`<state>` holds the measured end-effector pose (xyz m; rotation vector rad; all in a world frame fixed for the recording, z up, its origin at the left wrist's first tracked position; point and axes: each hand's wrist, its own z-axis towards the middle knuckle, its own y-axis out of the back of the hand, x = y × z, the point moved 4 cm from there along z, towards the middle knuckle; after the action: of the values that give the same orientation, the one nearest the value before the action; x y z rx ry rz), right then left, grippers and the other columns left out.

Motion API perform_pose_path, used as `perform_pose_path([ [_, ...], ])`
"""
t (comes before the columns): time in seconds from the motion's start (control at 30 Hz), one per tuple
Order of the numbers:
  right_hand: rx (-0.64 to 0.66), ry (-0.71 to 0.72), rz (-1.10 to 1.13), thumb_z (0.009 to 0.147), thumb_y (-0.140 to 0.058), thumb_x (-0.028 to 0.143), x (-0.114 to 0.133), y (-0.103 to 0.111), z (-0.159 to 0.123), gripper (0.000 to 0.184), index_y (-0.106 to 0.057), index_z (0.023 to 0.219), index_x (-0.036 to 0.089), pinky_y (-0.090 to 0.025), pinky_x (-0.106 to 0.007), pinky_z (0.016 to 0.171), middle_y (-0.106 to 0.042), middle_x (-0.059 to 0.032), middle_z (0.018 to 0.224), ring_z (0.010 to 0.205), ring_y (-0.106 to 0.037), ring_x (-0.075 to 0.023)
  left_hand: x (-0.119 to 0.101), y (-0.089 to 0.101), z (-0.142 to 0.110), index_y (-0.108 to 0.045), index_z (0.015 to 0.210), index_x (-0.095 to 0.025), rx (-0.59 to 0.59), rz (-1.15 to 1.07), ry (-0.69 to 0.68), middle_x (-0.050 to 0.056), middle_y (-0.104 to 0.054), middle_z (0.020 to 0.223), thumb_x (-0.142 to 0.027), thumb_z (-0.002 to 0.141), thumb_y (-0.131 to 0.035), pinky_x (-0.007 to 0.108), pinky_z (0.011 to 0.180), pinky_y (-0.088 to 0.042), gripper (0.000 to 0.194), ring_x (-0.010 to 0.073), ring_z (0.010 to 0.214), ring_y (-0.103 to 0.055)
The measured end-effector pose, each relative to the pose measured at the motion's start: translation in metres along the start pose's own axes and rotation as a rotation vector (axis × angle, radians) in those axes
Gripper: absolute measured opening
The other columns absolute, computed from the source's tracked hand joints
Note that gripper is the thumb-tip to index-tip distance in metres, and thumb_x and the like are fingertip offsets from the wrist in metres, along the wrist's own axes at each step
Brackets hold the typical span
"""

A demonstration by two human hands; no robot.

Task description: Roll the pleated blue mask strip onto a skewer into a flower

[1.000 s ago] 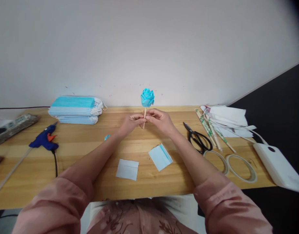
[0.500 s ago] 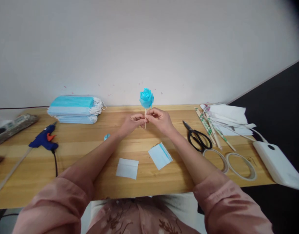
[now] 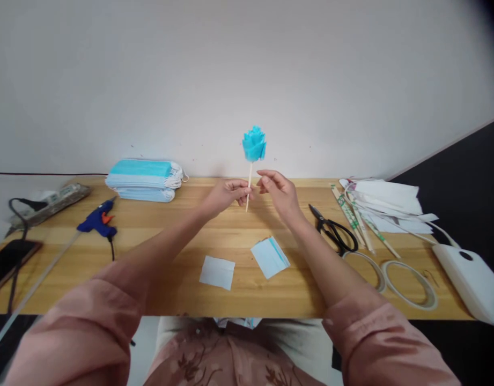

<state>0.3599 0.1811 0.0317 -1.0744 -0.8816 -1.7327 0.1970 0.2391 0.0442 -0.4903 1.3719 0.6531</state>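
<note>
A handmade blue flower [image 3: 253, 143] stands almost upright on a thin wooden stick [image 3: 249, 176], tilted slightly to the right. The thumb and fingers of my left hand [image 3: 231, 194] pinch this stick below the bloom. Just to the right of the stick is my right hand [image 3: 278, 192], its fingers loosely curved and apart, holding nothing. On the table below lie a pale square piece [image 3: 217, 272] and a second pale piece with a blue strip [image 3: 270, 257].
Stacked blue face masks [image 3: 144, 179] lie at the back left, near a blue glue gun [image 3: 98, 219], a power strip [image 3: 56, 206] and a phone [image 3: 11, 262]. To the right are black-handled scissors [image 3: 336, 231], tape rolls [image 3: 410, 284], wrapped sticks [image 3: 353, 217], papers [image 3: 395, 198] and a white device [image 3: 470, 281].
My right hand has let go of the stick and moved slightly right. The flower is higher and turned, still in my left hand. The camera view has shifted a little.
</note>
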Motion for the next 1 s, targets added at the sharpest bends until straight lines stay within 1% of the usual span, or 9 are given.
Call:
perform_pose_path([
  [0.17,0.006,-0.053,0.005,0.082,-0.07,0.048,-0.011,0.003,0.005,0.035,-0.075,0.102,0.021,-0.053,-0.029,0.069,-0.072,-0.0012,0.083,0.074,-0.063,-0.0138,-0.042,0.002,-0.04,-0.071,0.08,-0.014,-0.089,-0.014,0.034,0.007,-0.074,0.08,-0.052,0.08,-0.083,0.026,0.063,-0.053,0.041,0.011,0.064,-0.06],
  [0.3,0.11,-0.062,-0.04,0.081,-0.074,0.042,-0.001,-0.01,0.002,0.028,-0.078,0.101,0.023,-0.054,-0.03,0.069,-0.075,-0.0026,0.087,0.075,-0.064,-0.0152,-0.057,-0.009,-0.116,-0.074,0.082,-0.015,-0.112,-0.163,0.09,0.007,-0.076,0.082,-0.054,0.077,-0.085,0.026,0.06,-0.054,0.041,0.0115,0.062,-0.061],
  [0.4,0.28,0.0,-0.192,0.086,-0.069,0.04,0.02,-0.037,-0.003,0.03,-0.079,0.11,0.023,-0.055,-0.034,0.073,-0.078,-0.0041,0.091,0.074,-0.066,-0.0165,-0.05,-0.012,-0.183,-0.076,0.082,-0.015,-0.193,-0.238,0.175,0.007,-0.077,0.081,-0.053,0.079,-0.085,0.026,0.06,-0.054,0.039,0.0111,0.06,-0.061],
  [0.5,0.529,0.099,-0.358,0.092,-0.064,0.039,0.045,-0.09,-0.013,0.033,-0.078,0.117,0.022,-0.056,-0.036,0.078,-0.08,-0.0055,0.1,0.08,-0.071,-0.0194,-0.034,0.0,-0.245,-0.078,0.085,-0.016,-0.39,-0.278,0.235,0.006,-0.077,0.077,-0.052,0.076,-0.089,0.024,0.057,-0.054,0.039,0.0119,0.059,-0.062],
  [0.6,0.809,0.229,-0.596,0.1,-0.055,0.03,0.065,-0.166,-0.029,0.036,-0.072,0.13,0.019,-0.055,-0.036,0.086,-0.08,-0.0076,0.112,0.094,-0.074,-0.0218,-0.021,0.02,-0.297,-0.08,0.083,-0.016,-0.667,-0.274,0.219,0.006,-0.076,0.072,-0.053,0.071,-0.092,0.024,0.053,-0.054,0.04,0.0123,0.055,-0.061],
  [0.67,0.914,0.281,-0.639,0.101,-0.058,0.03,0.074,-0.22,-0.042,0.039,-0.067,0.137,0.018,-0.054,-0.035,0.091,-0.079,-0.0089,0.12,0.106,-0.073,-0.0239,-0.018,0.032,-0.328,-0.08,0.083,-0.017,-0.855,-0.248,0.185,0.005,-0.076,0.072,-0.051,0.069,-0.094,0.024,0.054,-0.054,0.038,0.0121,0.054,-0.062],
  [0.73,0.954,0.331,-0.686,0.1,-0.062,0.036,0.079,-0.272,-0.053,0.045,-0.064,0.14,0.016,-0.051,-0.039,0.098,-0.074,-0.0146,0.132,0.119,-0.068,-0.0294,-0.018,0.041,-0.355,-0.081,0.083,-0.019,-0.997,-0.227,0.165,0.004,-0.077,0.073,-0.049,0.07,-0.094,0.024,0.053,-0.054,0.035,0.0123,0.054,-0.062],
  [0.83,0.953,0.371,-0.769,0.1,-0.062,0.034,0.077,-0.338,-0.064,0.053,-0.055,0.149,0.013,-0.049,-0.045,0.101,-0.068,-0.0215,0.138,0.126,-0.061,-0.0353,-0.026,0.045,-0.387,-0.082,0.082,-0.021,-1.113,-0.173,0.144,0.003,-0.076,0.074,-0.046,0.075,-0.091,0.025,0.053,-0.054,0.027,0.0128,0.054,-0.061],
  [1.0,0.894,0.333,-0.866,0.103,-0.054,0.027,0.059,-0.406,-0.063,0.055,-0.045,0.153,0.007,-0.049,-0.048,0.102,-0.062,-0.0288,0.14,0.132,-0.053,-0.038,-0.051,0.041,-0.429,-0.081,0.081,-0.028,-1.262,0.007,0.142,0.0,-0.076,0.08,-0.037,0.087,-0.08,0.027,0.057,-0.056,0.01,0.0141,0.061,-0.062],
])
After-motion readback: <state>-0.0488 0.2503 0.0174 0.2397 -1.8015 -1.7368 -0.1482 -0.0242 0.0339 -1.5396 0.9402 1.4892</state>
